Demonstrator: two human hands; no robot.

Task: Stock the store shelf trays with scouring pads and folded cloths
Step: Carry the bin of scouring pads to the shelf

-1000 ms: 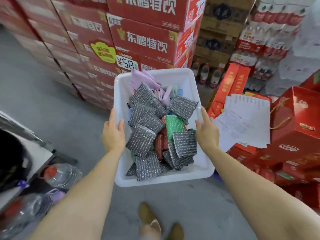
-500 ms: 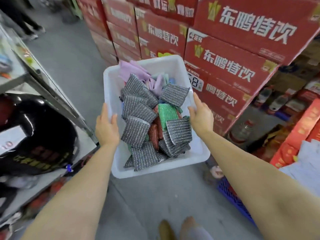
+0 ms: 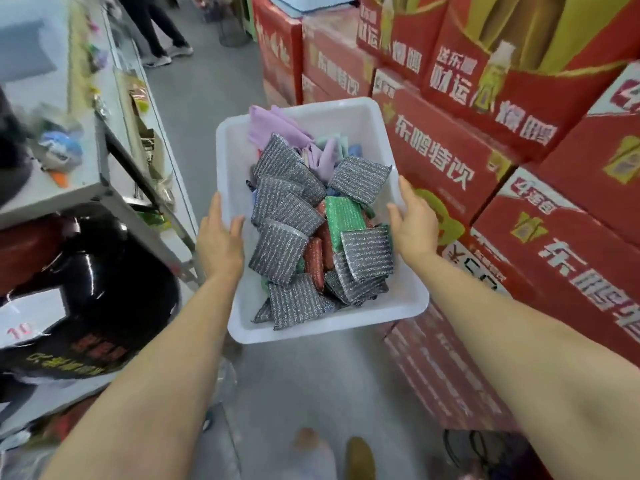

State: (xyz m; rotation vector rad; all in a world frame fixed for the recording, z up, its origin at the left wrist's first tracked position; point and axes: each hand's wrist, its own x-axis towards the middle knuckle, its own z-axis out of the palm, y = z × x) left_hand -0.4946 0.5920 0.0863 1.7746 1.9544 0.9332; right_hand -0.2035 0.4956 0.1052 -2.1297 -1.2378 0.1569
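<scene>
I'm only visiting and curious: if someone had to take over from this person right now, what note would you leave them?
Left hand: gripping the left rim of the white bin.
Right hand: gripping the right rim. Both hands carry the bin in the air, above the aisle floor.
In the bin: a loose heap of silver scouring pads, a green pad, some red ones, and purple cloths at the far end.
Shelf is on the left, red cartons on the right.
Done: nothing looks stocked yet.
Left: bring the bin to the shelf trays, and set out pads and cloths.
</scene>
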